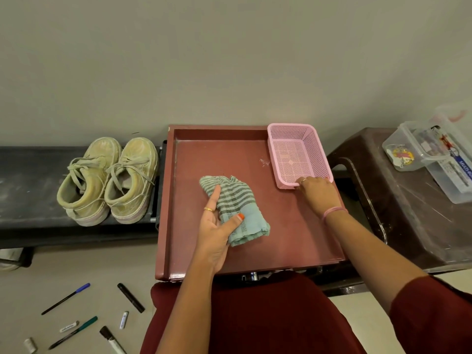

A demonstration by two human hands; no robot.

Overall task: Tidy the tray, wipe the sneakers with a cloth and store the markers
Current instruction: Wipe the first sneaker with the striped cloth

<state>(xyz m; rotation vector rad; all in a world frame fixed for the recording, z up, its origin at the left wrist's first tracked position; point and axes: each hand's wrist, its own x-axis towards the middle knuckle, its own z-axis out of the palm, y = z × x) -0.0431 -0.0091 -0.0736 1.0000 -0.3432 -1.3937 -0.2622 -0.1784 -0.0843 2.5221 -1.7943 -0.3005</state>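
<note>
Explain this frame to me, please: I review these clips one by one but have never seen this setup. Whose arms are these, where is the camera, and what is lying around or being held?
There is no machine here. A person wears a wide-angle camera on the head, so you look down along their own arms. The left hand holds a striped green cloth on a reddish-brown tray, thumb curled over it. The right hand grips the near rim of an empty pink mesh basket that sits in the tray's far right corner. Left of the tray, a pair of pale, worn sneakers stands on a dark bench. On the floor at lower left lie scattered markers and pens. On the right, clear plastic boxes sit on a brown stool.
</note>
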